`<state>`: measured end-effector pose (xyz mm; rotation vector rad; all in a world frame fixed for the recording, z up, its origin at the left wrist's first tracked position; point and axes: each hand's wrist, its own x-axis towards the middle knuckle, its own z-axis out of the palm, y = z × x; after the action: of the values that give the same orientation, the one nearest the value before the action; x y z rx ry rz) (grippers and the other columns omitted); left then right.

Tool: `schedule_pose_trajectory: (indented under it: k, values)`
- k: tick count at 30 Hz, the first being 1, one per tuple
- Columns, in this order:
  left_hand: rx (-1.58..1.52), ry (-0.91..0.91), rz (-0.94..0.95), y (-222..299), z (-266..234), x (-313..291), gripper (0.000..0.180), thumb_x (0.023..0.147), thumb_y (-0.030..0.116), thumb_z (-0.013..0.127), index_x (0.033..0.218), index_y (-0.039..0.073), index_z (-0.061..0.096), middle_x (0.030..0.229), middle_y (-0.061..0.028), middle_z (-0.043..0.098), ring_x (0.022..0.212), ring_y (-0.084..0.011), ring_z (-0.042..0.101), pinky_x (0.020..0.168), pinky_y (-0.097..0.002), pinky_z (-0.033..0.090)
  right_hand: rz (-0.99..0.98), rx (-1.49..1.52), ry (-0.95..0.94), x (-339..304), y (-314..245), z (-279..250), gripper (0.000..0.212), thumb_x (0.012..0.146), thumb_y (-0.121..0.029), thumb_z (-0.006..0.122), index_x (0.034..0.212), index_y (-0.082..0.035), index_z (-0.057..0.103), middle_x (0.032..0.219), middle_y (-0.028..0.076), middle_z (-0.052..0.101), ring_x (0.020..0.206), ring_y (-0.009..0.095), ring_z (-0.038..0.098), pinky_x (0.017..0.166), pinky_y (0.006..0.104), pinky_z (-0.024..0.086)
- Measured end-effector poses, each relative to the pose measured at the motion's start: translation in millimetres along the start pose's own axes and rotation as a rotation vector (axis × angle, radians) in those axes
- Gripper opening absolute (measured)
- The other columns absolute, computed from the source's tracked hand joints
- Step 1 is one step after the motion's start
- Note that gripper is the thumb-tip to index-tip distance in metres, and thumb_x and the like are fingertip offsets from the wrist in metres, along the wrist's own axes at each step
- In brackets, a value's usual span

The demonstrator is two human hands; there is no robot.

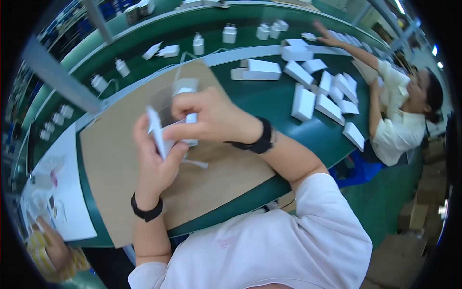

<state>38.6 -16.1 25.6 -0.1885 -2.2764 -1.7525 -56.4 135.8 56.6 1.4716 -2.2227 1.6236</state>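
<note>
My left hand [156,161] is closed around a small white cardboard box [158,132], held tilted above a brown cardboard sheet [110,178]. From the right, my right hand [209,115] reaches across with bent fingers, its thumb against the box's edge. What those fingers pinch is hidden and blurred. Just beyond the knuckles shows a white block-shaped item [186,85], partly covered by my hand. A thin white cable end [196,164] sticks out below my hands, over the sheet.
White boxes [303,102] lie in a loose group on the green table at right. White plug adapters [229,33] stand along the green conveyor belt [159,36] beyond. A co-worker [397,106] reaches toward the belt at right; another person's hand [55,243] is at lower left by white paper [72,207].
</note>
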Motion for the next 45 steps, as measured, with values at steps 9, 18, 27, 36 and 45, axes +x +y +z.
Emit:
schedule_pose_trajectory:
  k: [9,18,27,36,45]
  values:
    - [-0.421,0.034,-0.087,11,1,4,0.053,0.089,0.028,0.054,0.128,0.017,0.021,0.097,-0.0145,0.055,0.065,-0.0206,0.062,0.054,-0.0298,0.052,0.112,0.603,0.096,-10,5,32,0.021,0.087,-0.018,0.060,0.102,-0.004,0.058,0.089,0.003,0.058,0.074,0.007,0.056,0.064,0.0215,0.046]
    - [-0.615,-0.058,-0.209,3,-6,-2,0.077,0.085,0.019,0.060,0.137,0.018,0.003,0.111,-0.0160,0.050,0.090,-0.0221,0.059,0.068,-0.0331,0.053,-0.188,0.182,0.171,-7,6,26,0.025,0.088,-0.013,0.056,0.110,-0.002,0.061,0.108,0.012,0.062,0.099,0.017,0.058,0.083,0.0257,0.045]
    - [-0.247,-0.142,-0.110,-2,-20,-6,0.098,0.073,0.029,0.072,0.137,0.010,0.000,0.107,-0.0237,0.052,0.096,-0.0266,0.057,0.078,-0.0345,0.047,0.248,0.471,-0.119,0,2,5,0.034,0.084,-0.022,0.060,0.112,-0.002,0.061,0.107,0.010,0.063,0.096,0.015,0.059,0.083,0.0261,0.046]
    - [-0.253,-0.133,-0.124,5,-18,-5,0.091,0.079,0.036,0.067,0.136,0.008,0.002,0.106,-0.0223,0.053,0.094,-0.0247,0.058,0.077,-0.0348,0.048,0.264,0.411,-0.271,-1,6,-6,0.034,0.085,-0.016,0.057,0.117,-0.004,0.058,0.109,0.011,0.062,0.097,0.015,0.059,0.085,0.0260,0.044]
    - [0.584,0.384,0.101,-18,-21,5,0.068,0.081,0.039,0.063,0.128,-0.001,0.035,0.107,-0.0226,0.056,0.100,-0.0331,0.051,0.086,-0.0385,0.042,0.200,-0.236,0.159,-7,-5,-57,0.033,0.079,-0.015,0.063,0.111,-0.009,0.062,0.106,0.008,0.063,0.090,0.018,0.059,0.079,0.0280,0.046]
